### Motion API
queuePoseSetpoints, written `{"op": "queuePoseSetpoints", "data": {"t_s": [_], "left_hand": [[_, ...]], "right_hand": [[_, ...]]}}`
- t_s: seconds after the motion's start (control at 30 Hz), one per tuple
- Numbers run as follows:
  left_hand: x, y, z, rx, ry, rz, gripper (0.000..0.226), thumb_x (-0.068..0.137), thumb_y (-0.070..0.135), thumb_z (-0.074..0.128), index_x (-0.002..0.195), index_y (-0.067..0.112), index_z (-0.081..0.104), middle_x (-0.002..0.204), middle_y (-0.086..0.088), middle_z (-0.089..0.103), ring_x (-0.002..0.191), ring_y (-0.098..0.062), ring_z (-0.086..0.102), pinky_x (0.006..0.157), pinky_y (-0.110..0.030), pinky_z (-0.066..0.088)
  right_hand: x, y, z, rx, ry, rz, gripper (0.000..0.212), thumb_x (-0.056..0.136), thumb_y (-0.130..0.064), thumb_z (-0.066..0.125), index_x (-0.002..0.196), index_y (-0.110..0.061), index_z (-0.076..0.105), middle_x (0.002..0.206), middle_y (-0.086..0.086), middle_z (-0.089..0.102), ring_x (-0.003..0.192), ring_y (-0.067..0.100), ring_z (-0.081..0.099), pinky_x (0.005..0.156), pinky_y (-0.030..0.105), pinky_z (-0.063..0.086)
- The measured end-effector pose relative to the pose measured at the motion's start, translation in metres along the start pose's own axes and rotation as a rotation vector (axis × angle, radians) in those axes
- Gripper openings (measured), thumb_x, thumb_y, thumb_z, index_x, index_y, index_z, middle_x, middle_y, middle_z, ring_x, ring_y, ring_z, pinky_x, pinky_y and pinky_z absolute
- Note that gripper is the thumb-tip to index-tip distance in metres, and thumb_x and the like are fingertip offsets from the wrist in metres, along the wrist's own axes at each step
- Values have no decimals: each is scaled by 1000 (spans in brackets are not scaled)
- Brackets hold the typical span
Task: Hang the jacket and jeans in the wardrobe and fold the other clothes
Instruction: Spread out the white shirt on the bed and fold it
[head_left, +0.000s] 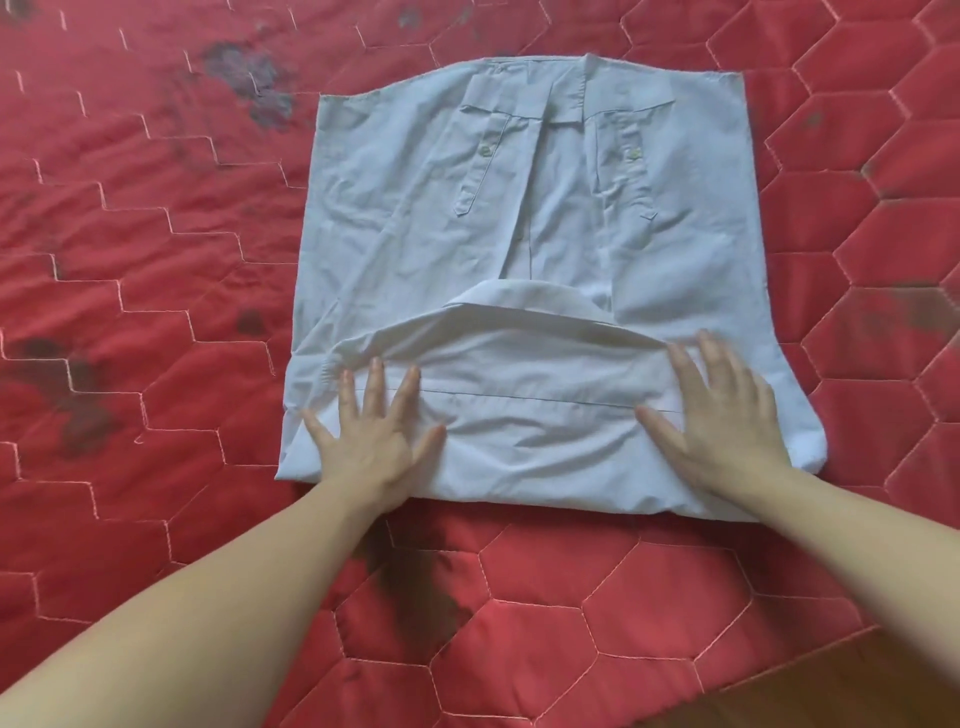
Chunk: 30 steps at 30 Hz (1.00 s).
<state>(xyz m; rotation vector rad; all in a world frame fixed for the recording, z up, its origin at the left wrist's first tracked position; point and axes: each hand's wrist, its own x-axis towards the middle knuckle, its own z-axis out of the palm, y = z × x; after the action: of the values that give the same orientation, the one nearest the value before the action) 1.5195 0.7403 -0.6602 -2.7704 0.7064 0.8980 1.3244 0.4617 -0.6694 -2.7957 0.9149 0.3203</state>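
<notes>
Two hands lie flat on a pale blue shirt (519, 249), which is spread on a red quilted bedspread (156, 260) stitched in hexagons, and that is all the head view offers; no wardrobe, jacket or jeans shows here. The left hand (374, 431) presses near the shirt's near left corner with fingers straight and spread; the right hand (722, 415) does the same near the right corner. Neither grips anything. The sleeves look already turned in, their buttoned cuffs (480, 166) lying on the body, and the collar (524, 306) end seems folded over toward the far hem, so the near edge is a doubled fold.

I'd judge the step to be smoothing this fold flat. To do it well, sweep both palms outward from the middle toward the side edges, chasing the puckers by the left fingers out to the corner. Keep the fold line parallel with the far hem. The right side bulges past the fold; tucking it square first would give a neater packet. Thin cotton creases readily, so firm, even pressure matters.
</notes>
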Motion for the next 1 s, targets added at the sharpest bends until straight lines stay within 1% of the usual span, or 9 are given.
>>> {"op": "queuePoseSetpoints", "data": {"t_s": [0.13, 0.23, 0.33, 0.5, 0.57, 0.63, 0.73, 0.87, 1.0], "left_hand": [[-7, 20, -3, 91, 60, 173, 72, 86, 73, 7, 151, 46, -8, 162, 6, -19, 149, -25, -17, 114, -60, -10], [-17, 53, 1, 79, 58, 352, 77, 78, 72, -2, 151, 48, -5, 163, 7, -15, 150, -24, -13, 115, -58, -11], [-19, 86, 5, 62, 67, 419, 74, 81, 71, 2, 150, 47, -4, 164, 6, -11, 150, -26, -13, 114, -58, -12], [-15, 125, -3, 32, 94, 498, 74, 87, 74, 23, 151, 49, -4, 163, 6, -13, 149, -27, -15, 113, -60, -11], [-11, 133, -3, 27, 72, 478, 76, 87, 75, 29, 151, 48, -4, 163, 6, -15, 149, -29, -17, 112, -64, -10], [-4, 133, -1, 38, 50, 415, 76, 88, 75, 28, 150, 48, -7, 162, 7, -19, 148, -30, -20, 111, -68, -10], [5, 132, 2, 65, 34, 358, 77, 89, 75, 27, 149, 48, -12, 161, 7, -22, 147, -30, -23, 109, -71, -8], [12, 136, 0, 58, 52, 336, 79, 87, 77, 28, 149, 48, -11, 161, 7, -23, 147, -30, -23, 108, -72, -5], [18, 138, -3, 34, 63, 306, 79, 87, 77, 26, 149, 47, -11, 160, 7, -24, 147, -30, -23, 109, -71, -6]], "right_hand": [[15, 0, -28, 464, -4, 335, 74, 81, -45, 65, 143, -16, 37, 125, 11, 53, 119, 31, 49, 98, 43, 38], [24, 1, -39, 740, -22, 522, 46, 82, -29, 68, 124, -13, 56, 104, 3, 59, 108, 25, 58, 87, 31, 42], [31, -2, -45, 764, -66, 467, 12, 85, -19, 65, 94, -16, 71, 90, 1, 68, 93, 19, 63, 74, 25, 40], [64, -11, -73, 900, 123, 332, 15, 86, -18, 70, 100, -12, 75, 89, 0, 69, 75, 0, 59, 64, 4, 41], [70, -10, -77, 958, 174, 315, 15, 85, -21, 72, 98, -15, 74, 90, 1, 69, 71, -2, 59, 69, 8, 44], [61, -2, -70, 912, 77, 370, 23, 84, -34, 73, 98, -16, 70, 90, 0, 65, 79, 7, 58, 73, 20, 45], [34, 15, -55, 748, -206, 362, 41, 83, -48, 70, 79, -7, 65, 75, -5, 60, 70, 11, 54, 63, 28, 39], [7, 30, -51, 793, -451, 335, 26, 79, -44, 75, 88, -19, 73, 82, -7, 73, 71, 7, 65, 58, 20, 46], [-2, 42, -51, 667, -624, 291, 22, 76, -38, 80, 76, -18, 69, 59, -14, 59, 51, 0, 52, 45, 13, 35]]}}
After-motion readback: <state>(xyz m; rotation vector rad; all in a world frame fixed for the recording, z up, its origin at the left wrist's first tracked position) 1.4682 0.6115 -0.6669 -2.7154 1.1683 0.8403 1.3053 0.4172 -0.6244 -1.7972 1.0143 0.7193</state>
